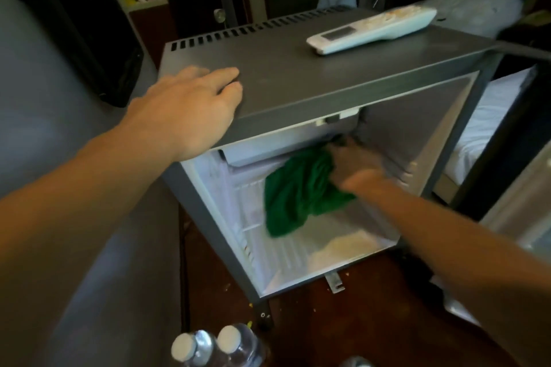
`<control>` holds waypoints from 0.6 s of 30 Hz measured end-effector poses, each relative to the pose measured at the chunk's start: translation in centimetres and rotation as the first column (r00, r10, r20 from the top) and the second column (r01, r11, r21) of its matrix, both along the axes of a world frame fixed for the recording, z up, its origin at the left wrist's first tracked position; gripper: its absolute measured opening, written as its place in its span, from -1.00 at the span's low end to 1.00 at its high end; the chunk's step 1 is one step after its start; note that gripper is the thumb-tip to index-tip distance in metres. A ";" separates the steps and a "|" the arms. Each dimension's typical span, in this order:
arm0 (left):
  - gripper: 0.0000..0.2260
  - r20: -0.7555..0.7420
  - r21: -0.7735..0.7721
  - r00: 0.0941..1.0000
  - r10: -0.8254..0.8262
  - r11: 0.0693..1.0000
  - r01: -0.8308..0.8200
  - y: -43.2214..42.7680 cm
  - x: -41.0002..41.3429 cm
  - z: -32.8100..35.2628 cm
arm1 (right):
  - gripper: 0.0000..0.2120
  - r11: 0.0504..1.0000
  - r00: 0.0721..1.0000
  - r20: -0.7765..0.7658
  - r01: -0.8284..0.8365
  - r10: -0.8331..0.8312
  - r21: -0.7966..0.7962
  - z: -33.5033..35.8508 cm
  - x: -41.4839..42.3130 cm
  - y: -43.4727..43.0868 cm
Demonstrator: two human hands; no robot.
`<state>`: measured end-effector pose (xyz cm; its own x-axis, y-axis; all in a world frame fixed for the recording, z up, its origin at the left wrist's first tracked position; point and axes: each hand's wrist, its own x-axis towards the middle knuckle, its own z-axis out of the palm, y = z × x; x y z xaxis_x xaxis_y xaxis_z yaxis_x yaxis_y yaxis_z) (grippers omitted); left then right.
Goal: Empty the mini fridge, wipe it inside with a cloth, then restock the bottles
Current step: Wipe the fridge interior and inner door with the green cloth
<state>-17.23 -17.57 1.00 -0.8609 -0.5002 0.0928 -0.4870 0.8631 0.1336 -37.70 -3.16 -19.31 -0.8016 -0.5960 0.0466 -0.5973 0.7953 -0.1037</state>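
The grey mini fridge (298,80) stands open in front of me, its white inside bare of bottles. My left hand (193,107) lies flat on the front left corner of its top, fingers spread, holding nothing. My right hand (354,167) is inside the fridge near the upper back, blurred, closed on a green cloth (298,194) that hangs down against the back wall. Two clear water bottles with white caps (214,345) stand on the floor at the bottom edge, in front of the fridge.
A white remote control (372,30) lies on the fridge top at the right. The open fridge door (518,211) stands at the right edge. A bed with white linen (489,125) lies behind the fridge. A grey wall runs along the left. Another person sits far back.
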 end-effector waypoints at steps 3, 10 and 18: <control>-0.54 -0.024 -0.027 0.999 0.023 0.999 -0.023 0.1 -0.2 0.2 | -0.59 0.983 0.983 0.001 0.185 -0.185 -0.020 0.3 -2.0 0.1; -0.57 -0.032 -0.034 0.999 0.032 0.999 -0.033 0.8 -0.4 0.3 | -0.55 0.993 0.920 0.380 -0.073 0.101 -0.088 2.7 3.6 -4.0; -0.51 -0.020 -0.031 1.000 0.017 0.999 -0.017 0.6 -0.4 0.2 | -0.28 0.797 0.766 0.542 -0.544 0.345 0.263 5.4 4.0 -3.0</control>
<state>-17.63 -16.96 1.24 -0.8502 -0.5113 0.1257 -0.4992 0.8586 0.1163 -33.71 -6.12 -13.92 -0.3056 -0.7742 -0.5543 -0.8552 0.4791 -0.1976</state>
